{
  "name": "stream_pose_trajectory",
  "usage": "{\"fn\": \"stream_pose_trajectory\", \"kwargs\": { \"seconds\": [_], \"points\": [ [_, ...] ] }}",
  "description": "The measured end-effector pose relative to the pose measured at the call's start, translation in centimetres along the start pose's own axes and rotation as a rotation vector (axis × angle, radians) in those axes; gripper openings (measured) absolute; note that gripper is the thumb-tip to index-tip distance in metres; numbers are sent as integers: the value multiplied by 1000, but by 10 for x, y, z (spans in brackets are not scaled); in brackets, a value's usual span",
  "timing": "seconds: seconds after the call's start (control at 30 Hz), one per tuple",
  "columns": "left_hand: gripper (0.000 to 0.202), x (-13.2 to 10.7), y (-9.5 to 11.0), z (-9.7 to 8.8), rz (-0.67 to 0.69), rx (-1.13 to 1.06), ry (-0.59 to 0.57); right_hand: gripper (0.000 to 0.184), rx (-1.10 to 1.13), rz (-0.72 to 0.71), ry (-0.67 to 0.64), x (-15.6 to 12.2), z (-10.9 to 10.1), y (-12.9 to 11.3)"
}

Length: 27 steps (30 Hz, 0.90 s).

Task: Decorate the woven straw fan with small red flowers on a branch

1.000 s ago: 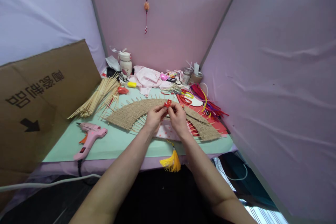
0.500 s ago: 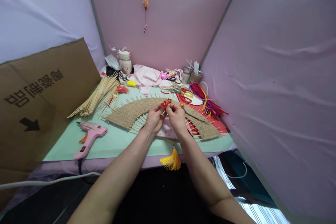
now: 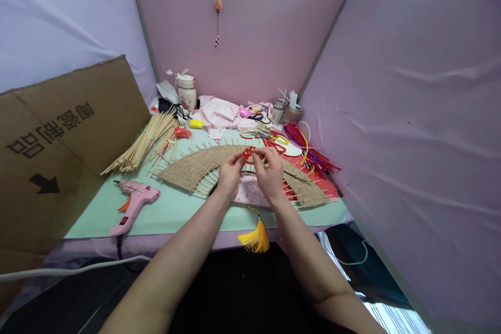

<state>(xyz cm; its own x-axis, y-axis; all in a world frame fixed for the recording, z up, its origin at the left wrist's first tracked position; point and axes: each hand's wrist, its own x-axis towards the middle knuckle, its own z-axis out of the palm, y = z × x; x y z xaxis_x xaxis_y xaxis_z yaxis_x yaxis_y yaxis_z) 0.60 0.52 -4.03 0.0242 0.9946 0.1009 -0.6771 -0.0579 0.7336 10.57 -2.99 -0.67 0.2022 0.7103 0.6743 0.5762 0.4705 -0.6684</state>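
Over the middle of a woven straw fan (image 3: 199,164), my left hand (image 3: 230,173) pinches a small red flower (image 3: 246,153) between thumb and fingertips. The fingers of my right hand (image 3: 270,169) are closed at the flower's right edge; their exact grip is too small to make out. Thin sticks poke out along the fan's curved edges. White cloth with pink spots (image 3: 250,190) covers its lower middle, and a yellow tassel (image 3: 255,237) hangs below that over the table edge. A thin dark stem (image 3: 295,175) lies across the fan's right part.
A pink glue gun (image 3: 135,206) lies at the left, below a bundle of sticks (image 3: 144,143). A cardboard box (image 3: 66,151) stands at the far left. Scissors (image 3: 278,142) and coloured pipe cleaners (image 3: 313,154) lie at the right. A white bottle (image 3: 187,93) stands at the back.
My right hand has shifted slightly right and up, its fingers now over where the small orange-red flower showed. The red flower has moved slightly up in my left hand.
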Motion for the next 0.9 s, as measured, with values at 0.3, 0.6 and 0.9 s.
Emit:
{"fn": "stream_pose_trajectory", "kwargs": {
  "seconds": [0.3, 0.6, 0.9],
  "points": [
    [35, -3, 1, 2, 19, 72, -22, 14, -29, -94, -118, 4, -2, -3],
    [34, -4, -1, 2, -18, 1, 6, 13, -222, -294, -139, -1, -2, -1],
    [28, -2, -4, -1, -7, 6, -31, 19, -280, -218, -183, 6, 5, 5]
  ]
}}
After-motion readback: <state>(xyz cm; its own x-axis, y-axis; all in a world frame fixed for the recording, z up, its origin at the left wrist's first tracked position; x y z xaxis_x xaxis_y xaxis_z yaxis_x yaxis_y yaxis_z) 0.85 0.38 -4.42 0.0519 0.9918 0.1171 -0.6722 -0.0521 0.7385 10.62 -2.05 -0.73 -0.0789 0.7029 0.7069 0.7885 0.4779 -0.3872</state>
